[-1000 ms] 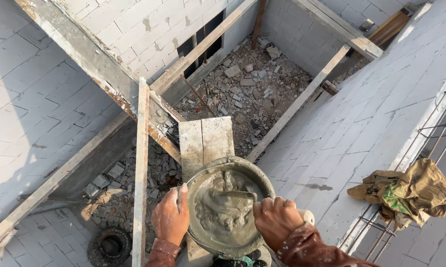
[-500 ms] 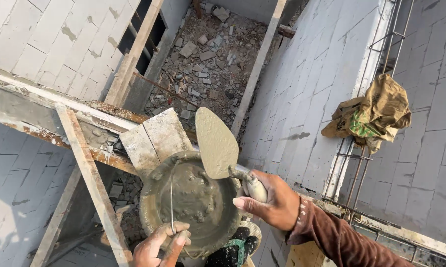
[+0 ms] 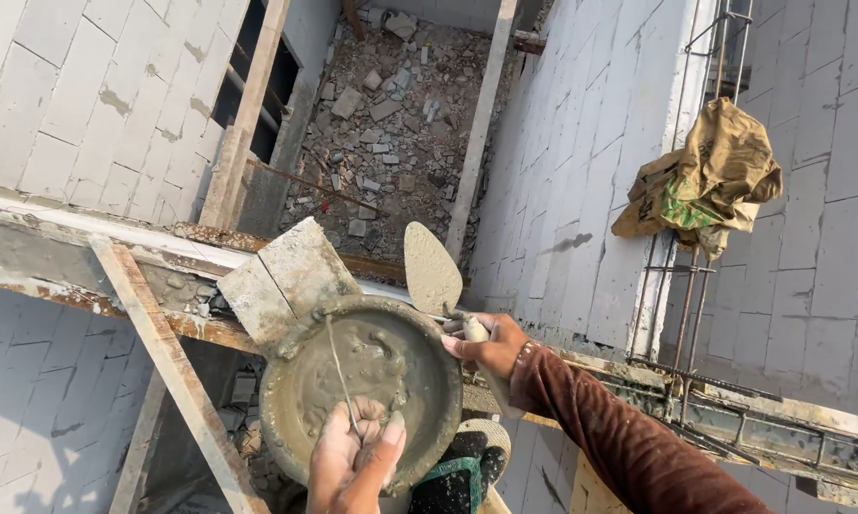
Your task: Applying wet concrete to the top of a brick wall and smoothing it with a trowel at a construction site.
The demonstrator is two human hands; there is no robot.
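Right hand [image 3: 491, 345]: grip clenched around the handle of a grey, mortar-smeared pointed steel trowel [image 3: 432, 268], blade upright and tip skyward, just above the far rim of the pan.

Left hand [image 3: 353, 455]: fingers pinched closed on a thin wire handle [image 3: 339, 371] that rises across the pan's middle; the hand rests at the near rim.

Round, dented metal pan of wet grey mortar [image 3: 286, 409]: sits between both hands, high on the scaffold, its far edge touching two flat grey boards [image 3: 286, 281] laid side by side.

Rusty, cement-crusted steel scaffold beam [image 3: 77, 257]: runs beneath the boards.

Crumpled tan sack [image 3: 710, 181]: hangs on upright rebar [image 3: 681, 295] at the right, well apart.

Rubble-strewn floor [image 3: 391, 124]: far below, between pale block walls [image 3: 86, 86].
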